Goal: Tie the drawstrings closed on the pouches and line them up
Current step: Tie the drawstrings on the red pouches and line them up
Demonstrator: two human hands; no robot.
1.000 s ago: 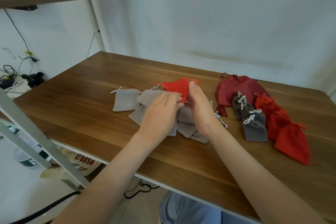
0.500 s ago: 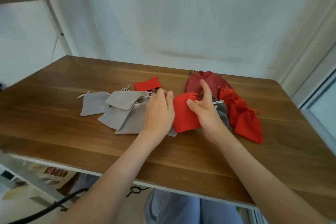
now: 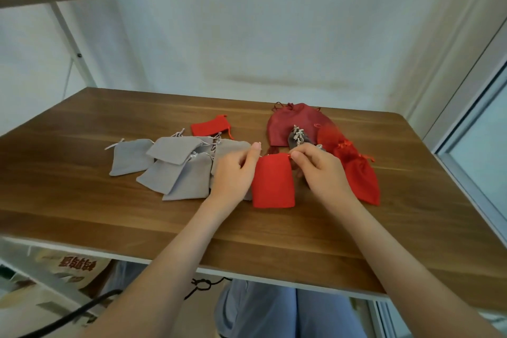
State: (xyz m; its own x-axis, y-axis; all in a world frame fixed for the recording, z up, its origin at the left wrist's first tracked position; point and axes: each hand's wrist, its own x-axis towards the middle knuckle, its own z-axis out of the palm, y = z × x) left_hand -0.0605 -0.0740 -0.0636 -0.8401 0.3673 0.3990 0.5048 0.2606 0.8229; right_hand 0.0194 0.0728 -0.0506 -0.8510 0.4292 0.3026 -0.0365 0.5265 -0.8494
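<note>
Both left hand (image 3: 233,173) and right hand (image 3: 322,173) seemingly pinch the red pouch (image 3: 273,182) by its drawstrings.

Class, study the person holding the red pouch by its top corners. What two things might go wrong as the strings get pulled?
1. The left hand lies over the edge of the untied grey pouches; pulling sideways may drag them out of place.
2. The right hand pinches the red pouch right beside the tied red pouches; a sharp tug could knock that row crooked.
</note>
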